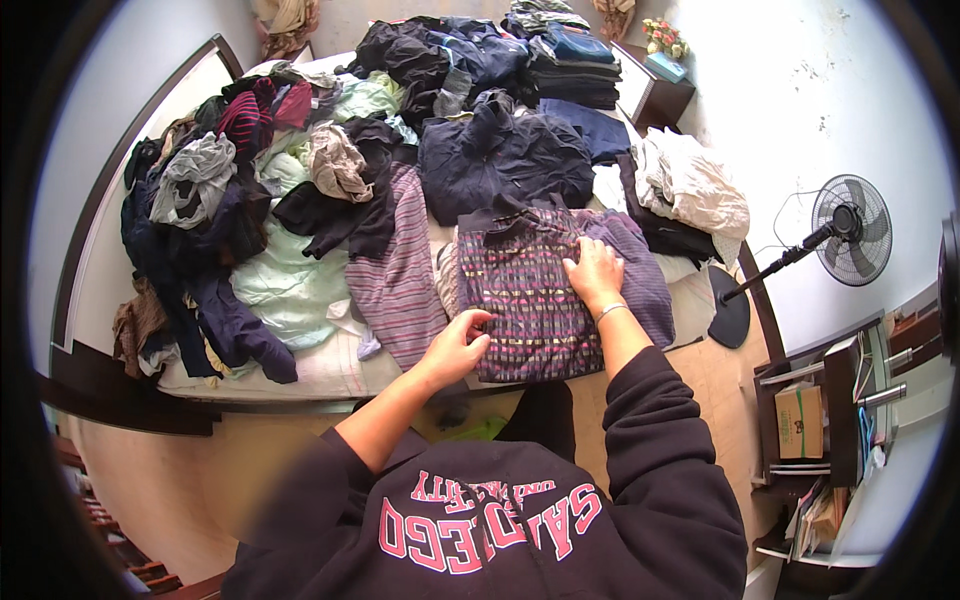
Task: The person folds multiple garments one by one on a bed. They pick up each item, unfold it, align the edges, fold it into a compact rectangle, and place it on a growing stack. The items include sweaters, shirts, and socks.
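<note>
A collared shirt with a woven multicolour check (525, 300) lies folded at the bed's front edge, its dark collar pointing away from me. My right hand (596, 274) rests flat on its right part, and I wear a bangle on that wrist. At the shirt's left edge is my left hand (461, 345), its fingers bent and the thumb apart from them. Under and right of the checked shirt shows a purple striped garment (637, 277). A pink and grey striped garment (394, 277) lies to the left. Just beyond the collar is a dark navy jacket (502, 161).
Heaped clothes (195, 187) cover the bed's left side. Folded stacks (574, 71) stand at the far right, with cream garments (690, 180) nearer. Right of the bed are a pedestal fan (847, 225) and a shelf unit (840, 420). Flowers (664, 37) stand on a bedside cabinet (664, 97).
</note>
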{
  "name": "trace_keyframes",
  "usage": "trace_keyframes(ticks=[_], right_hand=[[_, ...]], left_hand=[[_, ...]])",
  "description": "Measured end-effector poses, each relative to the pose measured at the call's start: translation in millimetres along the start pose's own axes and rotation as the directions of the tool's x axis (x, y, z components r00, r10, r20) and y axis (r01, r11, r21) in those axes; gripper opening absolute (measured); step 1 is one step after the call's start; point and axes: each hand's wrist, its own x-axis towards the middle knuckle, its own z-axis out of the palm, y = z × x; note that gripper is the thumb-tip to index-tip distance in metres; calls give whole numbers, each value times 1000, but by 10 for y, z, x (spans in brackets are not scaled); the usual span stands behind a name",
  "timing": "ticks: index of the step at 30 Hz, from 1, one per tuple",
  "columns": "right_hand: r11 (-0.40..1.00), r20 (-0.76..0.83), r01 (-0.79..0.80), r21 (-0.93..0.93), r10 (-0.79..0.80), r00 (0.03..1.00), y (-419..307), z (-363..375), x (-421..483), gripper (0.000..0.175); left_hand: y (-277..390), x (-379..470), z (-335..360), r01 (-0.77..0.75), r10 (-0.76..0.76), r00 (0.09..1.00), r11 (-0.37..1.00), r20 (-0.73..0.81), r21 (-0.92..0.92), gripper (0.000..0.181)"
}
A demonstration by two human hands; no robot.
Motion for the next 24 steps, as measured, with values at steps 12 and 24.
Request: trace_keyframes(ticks=[12,24], right_hand=[[727,-214,448,520,-397,892,-581,-739,-327,38],[667,-131,705,241,-697,705,-881,-1082,-1108,24]], left_hand=[[357,422,-499,-263,148,943,881,-298,-394,40],[871,125,-681,-262,197,883,960,426,98,35]])
